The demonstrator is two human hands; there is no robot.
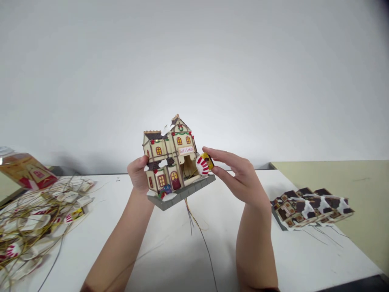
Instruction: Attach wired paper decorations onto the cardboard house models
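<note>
A miniature gift shop house (165, 162) is held up above the white table, tilted, its front facing me. My left hand (139, 172) is closed around its left side. Between the thumb and fingers of my right hand (235, 172) is a small piece (203, 164) with red and white stripes and a yellow end. It sits at the right of the house's open doorway, by the base's right end; I cannot tell whether it touches the house. Thin wires (190, 211) hang from under the grey base, and some wire shows inside the doorway.
At left lies a tangled heap of wired striped pieces (36, 223), with a tilted plastic bottle (27, 168) behind it. Several similar little houses (313, 207) lie grouped at right on the white table (170, 259). A pale wall (194, 73) stands behind.
</note>
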